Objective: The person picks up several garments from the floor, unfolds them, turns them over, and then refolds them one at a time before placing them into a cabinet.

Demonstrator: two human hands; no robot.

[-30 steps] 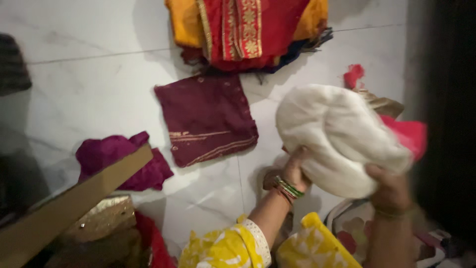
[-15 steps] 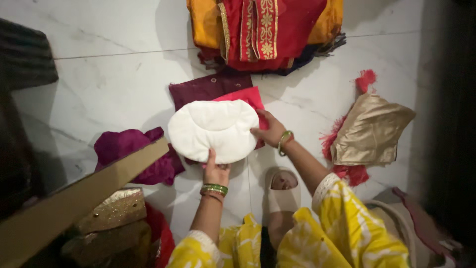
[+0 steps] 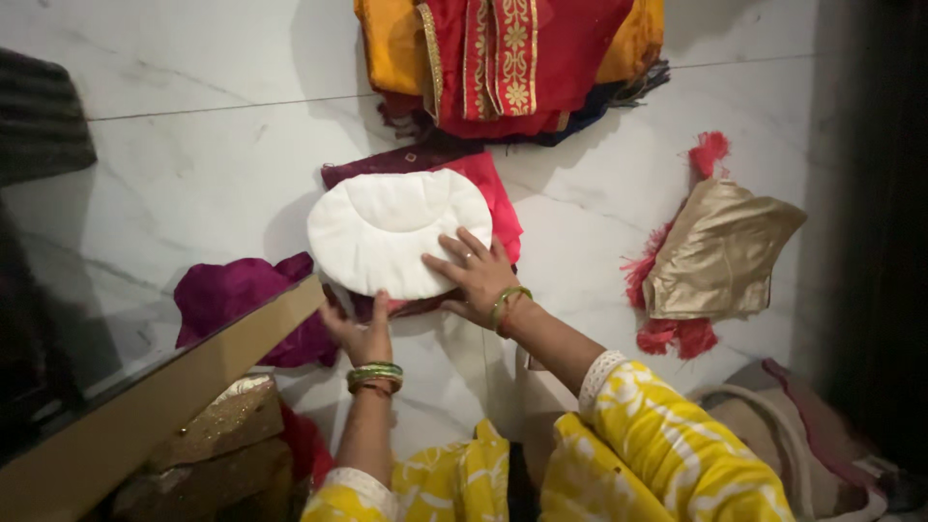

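A white folded garment (image 3: 387, 232) lies on a pink cloth (image 3: 498, 198) and a maroon cloth (image 3: 387, 162) on the marble floor. My right hand (image 3: 474, 275) rests flat on the white garment's lower right part, fingers spread. My left hand (image 3: 362, 333) is at the garment's near edge, thumb up against it and fingers tucked under the stack. Both wrists wear green bangles and the sleeves are yellow and white.
A pile of red and orange embroidered garments (image 3: 503, 58) sits at the top. A gold blouse with red tassels (image 3: 720, 251) lies to the right. A magenta cloth (image 3: 242, 300), a tan board edge (image 3: 145, 406) and a gold glittery box (image 3: 222, 425) are at the left.
The white garment came from the right, held in both hands, down onto the maroon cloth together with a pink cloth. My right hand moved from its edge onto its top.
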